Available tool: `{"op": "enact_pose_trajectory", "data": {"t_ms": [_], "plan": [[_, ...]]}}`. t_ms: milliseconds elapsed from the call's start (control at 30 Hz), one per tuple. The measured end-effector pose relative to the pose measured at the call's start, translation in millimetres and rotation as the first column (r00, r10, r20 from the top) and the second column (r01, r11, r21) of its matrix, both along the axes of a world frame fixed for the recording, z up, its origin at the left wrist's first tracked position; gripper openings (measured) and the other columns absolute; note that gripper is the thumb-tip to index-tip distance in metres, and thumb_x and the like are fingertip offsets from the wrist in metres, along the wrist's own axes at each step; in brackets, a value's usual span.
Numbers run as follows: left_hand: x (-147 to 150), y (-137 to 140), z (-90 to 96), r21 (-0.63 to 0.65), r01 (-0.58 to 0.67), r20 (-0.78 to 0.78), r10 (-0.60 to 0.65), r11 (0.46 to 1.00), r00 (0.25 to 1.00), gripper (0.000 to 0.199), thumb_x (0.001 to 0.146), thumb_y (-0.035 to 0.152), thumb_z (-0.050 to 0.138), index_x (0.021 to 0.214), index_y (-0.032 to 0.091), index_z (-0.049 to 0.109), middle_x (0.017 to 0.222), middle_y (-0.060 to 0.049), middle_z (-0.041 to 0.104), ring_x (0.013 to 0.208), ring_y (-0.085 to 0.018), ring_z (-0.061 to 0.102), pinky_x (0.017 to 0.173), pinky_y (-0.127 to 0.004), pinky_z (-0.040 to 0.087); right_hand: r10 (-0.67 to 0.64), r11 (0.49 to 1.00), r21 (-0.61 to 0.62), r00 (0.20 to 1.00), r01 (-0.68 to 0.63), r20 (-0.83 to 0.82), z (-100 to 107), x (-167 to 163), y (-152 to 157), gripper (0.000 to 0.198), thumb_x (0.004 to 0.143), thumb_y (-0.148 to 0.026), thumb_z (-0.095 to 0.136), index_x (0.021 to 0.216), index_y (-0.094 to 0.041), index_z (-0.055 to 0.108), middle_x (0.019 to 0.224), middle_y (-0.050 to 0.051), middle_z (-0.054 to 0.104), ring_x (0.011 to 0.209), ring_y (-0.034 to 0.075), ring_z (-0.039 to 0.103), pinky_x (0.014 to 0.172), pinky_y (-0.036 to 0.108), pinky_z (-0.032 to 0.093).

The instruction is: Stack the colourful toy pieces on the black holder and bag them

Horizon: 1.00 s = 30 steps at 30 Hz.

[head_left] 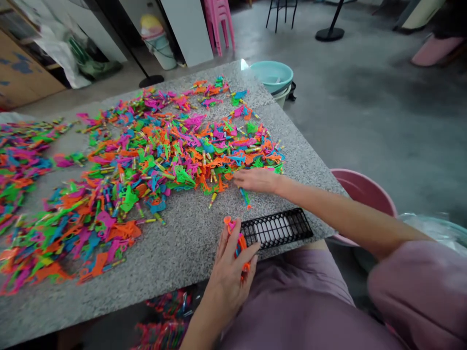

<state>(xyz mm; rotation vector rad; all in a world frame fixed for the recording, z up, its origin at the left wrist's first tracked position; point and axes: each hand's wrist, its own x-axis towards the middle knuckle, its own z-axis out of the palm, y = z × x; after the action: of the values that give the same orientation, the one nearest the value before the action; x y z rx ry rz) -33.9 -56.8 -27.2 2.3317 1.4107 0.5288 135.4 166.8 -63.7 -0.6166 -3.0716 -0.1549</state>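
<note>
Plastic toys (242, 242) are grasped by the left hand (230, 272) — likely light, stiff, best pinched mid-body — while any grip by the right hand (257, 180) at the pile (160, 150) cannot be told.

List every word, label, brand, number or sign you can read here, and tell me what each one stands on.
None can be read.
Colorful plastic pieces: any markings are too small and blurred to read.
Black openwork basket: no lettering visible.
Brown panel at far left: blurred blue patches, no readable text.
</note>
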Motion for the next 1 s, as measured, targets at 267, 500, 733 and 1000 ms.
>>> {"op": "enact_pose_trajectory", "data": {"t_ms": [267, 500, 733, 1000], "plan": [[-1.4, -1.8, 3.3, 0.017, -0.022, 0.010, 0.022, 1.000, 1.000, 0.034, 0.091, 0.014, 0.053, 0.122, 0.025, 0.059, 0.164, -0.006, 0.007, 0.149, -0.035, 0.016, 0.114, -0.057, 0.033, -0.053, 0.998, -0.039, 0.998, 0.051, -0.044, -18.3, 23.9, -25.1, 0.030, 0.100, -0.011, 0.033, 0.113, -0.011, 0.060, 0.111, 0.012, 0.063, 0.105, 0.021, 0.056, 0.089, 0.035, 0.047], [-3.8, -10.7, 5.9, 0.039, -0.072, -0.019, 0.073, 0.997, 0.997, 0.036, 0.090, 0.013, 0.053, 0.123, 0.027, 0.059, 0.164, -0.006, 0.011, 0.148, -0.035, 0.019, 0.111, -0.056, 0.039, 0.176, 0.982, -0.073, 0.984, -0.177, -0.023, -6.5, -14.2, -24.7, 0.025, 0.097, -0.009, 0.038, 0.103, -0.012, 0.062, 0.109, 0.011, 0.061, 0.101, 0.022, 0.057, 0.077, 0.033, 0.049], [-13.4, -7.1, 3.8, 0.019, -0.052, 0.033, 0.051, 0.998, 0.998, 0.040, 0.091, 0.009, 0.053, 0.127, 0.025, 0.056, 0.164, -0.009, 0.010, 0.147, -0.033, 0.025, 0.114, -0.056, 0.034, -0.408, 0.780, -0.626, 0.760, 0.001, -0.507, -16.8, 16.7, -53.2, 0.017, 0.085, -0.007, 0.052, 0.098, -0.016, 0.056, 0.094, 0.006, 0.061, 0.086, 0.017, 0.059, 0.072, 0.027, 0.049], [-9.7, -1.1, 1.3, 0.051, -0.014, 0.064, 0.011, 0.999, 0.998, 0.040, 0.090, 0.009, 0.054, 0.126, 0.026, 0.057, 0.164, -0.008, 0.011, 0.146, -0.033, 0.026, 0.114, -0.058, 0.033, -0.698, 0.510, -0.855, 0.535, -0.095, -0.476, -38.7, -19.1, -132.4, 0.011, 0.079, -0.016, 0.060, 0.087, -0.019, 0.054, 0.086, 0.003, 0.059, 0.079, 0.016, 0.058, 0.069, 0.026, 0.046]]}}
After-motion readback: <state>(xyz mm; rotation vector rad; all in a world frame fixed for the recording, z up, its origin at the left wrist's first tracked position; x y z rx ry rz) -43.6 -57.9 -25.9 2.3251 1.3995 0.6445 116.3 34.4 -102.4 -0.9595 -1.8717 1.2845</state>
